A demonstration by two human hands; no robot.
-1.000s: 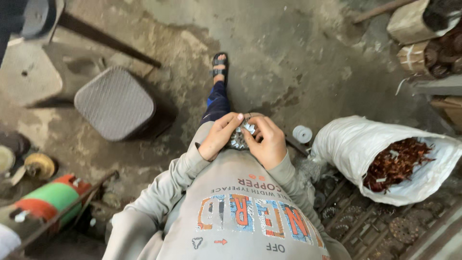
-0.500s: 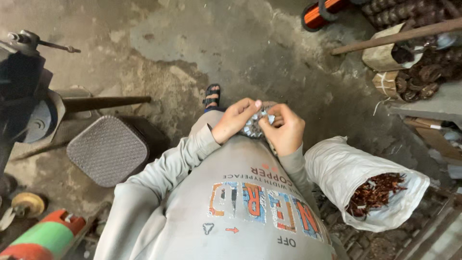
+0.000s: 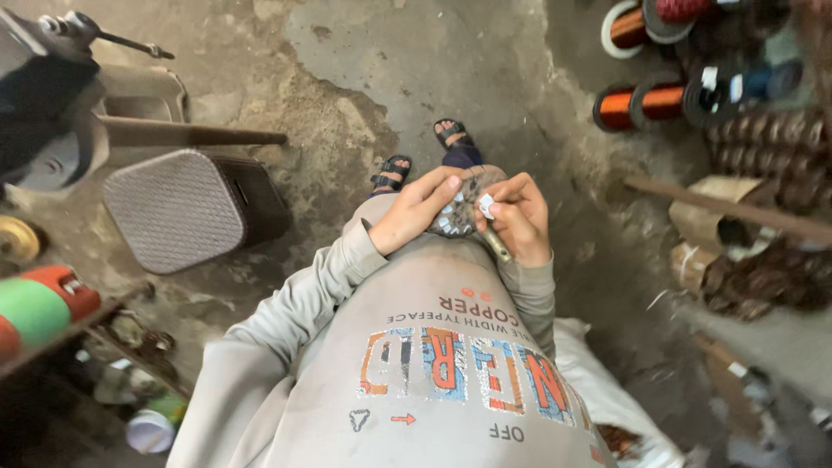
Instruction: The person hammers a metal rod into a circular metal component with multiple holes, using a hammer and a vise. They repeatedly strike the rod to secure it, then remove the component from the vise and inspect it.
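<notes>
- Far left, low: green-and-red roll (image 3: 39,303) lying on a dark shelf edge, a brass-coloured disc (image 3: 16,241) just above it.
- Upper left: dark machine with a metal lever (image 3: 52,78), blurred, hanging over the concrete floor (image 3: 416,61).
- Left of centre: grey woven-top stool (image 3: 178,208) standing on the floor, a long bar (image 3: 191,134) lying just behind it.
- Bottom left: small white-rimmed can (image 3: 149,431) among clutter, too dim to tell more.
- Centre: left hand (image 3: 414,212) wrapped around the left side of a round motor stator (image 3: 459,208), fingers curled and clamped on its rim, thumb lying across the top.
- Stator held in front of the belly, above the sandalled feet (image 3: 420,152), pale slot inserts showing around its ring.
- Just right of it: right hand (image 3: 520,217) closed on a slim stick-like tool (image 3: 496,243), fingertips pinching a small white piece against the stator's face; both hands touching the stator.
- Below the hands: grey sweatshirt (image 3: 433,364) with printed lettering filling the lower middle.
- Lower right: white sack (image 3: 607,399) beside the hip, reddish scrap barely visible at its mouth.
- Upper right: spools of copper wire (image 3: 641,104) on the floor, well apart from the hands.
- Far right: wooden stick (image 3: 728,208) across cardboard and a heap of dark coiled wire (image 3: 763,277).
</notes>
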